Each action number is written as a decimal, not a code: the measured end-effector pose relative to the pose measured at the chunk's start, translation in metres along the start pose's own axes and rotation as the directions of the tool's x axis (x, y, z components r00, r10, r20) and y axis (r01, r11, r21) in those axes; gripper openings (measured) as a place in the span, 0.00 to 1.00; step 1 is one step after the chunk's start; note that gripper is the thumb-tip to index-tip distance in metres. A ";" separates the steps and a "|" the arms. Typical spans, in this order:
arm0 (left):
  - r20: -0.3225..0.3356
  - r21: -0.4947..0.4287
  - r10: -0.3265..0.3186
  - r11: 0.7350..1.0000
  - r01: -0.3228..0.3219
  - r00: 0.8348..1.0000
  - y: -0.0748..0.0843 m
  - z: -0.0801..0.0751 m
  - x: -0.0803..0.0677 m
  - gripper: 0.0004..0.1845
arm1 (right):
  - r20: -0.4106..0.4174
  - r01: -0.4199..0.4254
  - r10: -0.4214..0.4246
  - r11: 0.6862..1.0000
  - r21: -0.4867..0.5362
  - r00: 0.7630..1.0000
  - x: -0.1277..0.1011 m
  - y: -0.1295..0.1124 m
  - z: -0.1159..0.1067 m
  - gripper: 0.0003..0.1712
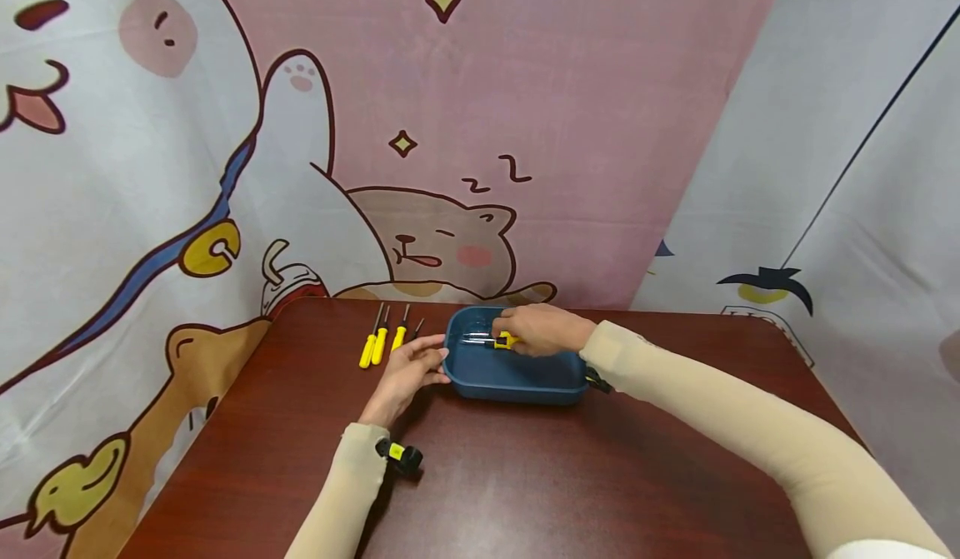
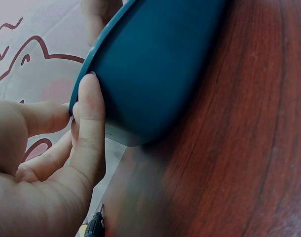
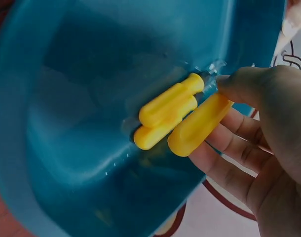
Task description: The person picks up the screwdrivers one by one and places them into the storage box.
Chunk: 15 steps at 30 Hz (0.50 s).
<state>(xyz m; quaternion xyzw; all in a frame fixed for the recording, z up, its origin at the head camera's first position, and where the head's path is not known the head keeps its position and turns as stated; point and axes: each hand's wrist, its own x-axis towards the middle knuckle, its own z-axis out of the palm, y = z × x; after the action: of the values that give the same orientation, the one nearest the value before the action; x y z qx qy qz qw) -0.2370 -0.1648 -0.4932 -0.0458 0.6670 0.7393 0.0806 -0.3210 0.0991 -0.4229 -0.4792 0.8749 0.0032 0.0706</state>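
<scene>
A blue rectangular basin (image 1: pixel 517 393) sits on the table. My left hand (image 1: pixel 405 380) grips its left rim, thumb and fingertips on either side of the edge in the left wrist view. Reaching in from the right, my right hand (image 1: pixel 542 328) is over the inside of the basin. It pinches a yellow-handled screwdriver (image 3: pixel 200 126) between thumb and fingers. Beside that, two more yellow screwdriver handles (image 3: pixel 165 106) lie side by side on the basin floor. Thin metal shafts point left in the head view; the pinched screwdriver's tip is hidden in the right wrist view.
Left of the basin, several screwdrivers (image 1: pixel 380 346) with yellow handles lie in a row, shafts pointing to the back; one is partly behind my left hand. The brown wooden table (image 1: pixel 510 484) ends against a cartoon-printed cloth (image 1: pixel 585 126) at the back.
</scene>
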 end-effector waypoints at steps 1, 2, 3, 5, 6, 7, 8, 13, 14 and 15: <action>0.001 0.003 0.003 1.000 -0.003 1.000 0.000 0.000 0.000 0.21 | 0.010 0.004 -0.004 1.000 -0.004 1.000 0.002 0.000 0.002 0.22; 0.002 0.003 0.005 1.000 -0.005 1.000 0.000 0.000 0.000 0.21 | 0.017 0.010 -0.010 1.000 -0.011 1.000 0.004 -0.001 0.004 0.22; 0.001 0.000 0.006 1.000 -0.006 1.000 0.000 0.000 0.000 0.21 | 0.021 0.017 -0.017 1.000 -0.016 1.000 0.005 -0.001 0.006 0.22; -0.001 -0.001 0.008 1.000 -0.008 1.000 0.000 0.000 0.000 0.21 | 0.021 0.036 -0.036 0.999 -0.025 0.999 0.009 -0.002 0.009 0.21; -0.002 -0.001 0.009 1.000 -0.009 1.000 0.000 0.000 0.000 0.21 | 0.022 0.044 -0.043 0.999 -0.027 0.999 0.010 -0.003 0.010 0.20; -0.002 -0.003 0.005 1.000 -0.005 1.000 0.000 0.000 0.000 0.21 | 0.024 0.047 -0.047 0.999 -0.023 0.999 0.012 -0.004 0.011 0.20; -0.002 -0.003 0.004 1.000 -0.004 1.000 0.000 -0.001 0.000 0.21 | 0.028 0.049 -0.049 0.999 -0.022 0.998 0.013 -0.005 0.012 0.19; 0.008 0.009 0.000 1.000 0.000 1.000 -0.001 -0.001 0.001 0.21 | 0.055 0.041 -0.039 0.998 -0.037 0.998 0.015 -0.007 0.013 0.20; 0.009 0.011 -0.001 1.000 0.000 1.000 -0.001 -0.001 0.001 0.21 | 0.058 0.040 -0.037 0.998 -0.042 0.998 0.015 -0.007 0.013 0.20; 0.010 0.010 -0.003 1.000 0.003 1.000 -0.001 -0.001 0.001 0.21 | 0.060 0.039 -0.036 0.998 -0.048 0.998 0.015 -0.007 0.012 0.20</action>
<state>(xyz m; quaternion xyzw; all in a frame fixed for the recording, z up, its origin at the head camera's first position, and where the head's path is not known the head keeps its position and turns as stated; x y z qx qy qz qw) -0.2383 -0.1659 -0.4946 -0.0427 0.6703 0.7360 0.0852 -0.3219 0.0834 -0.4367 -0.4970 0.8628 0.0375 0.0848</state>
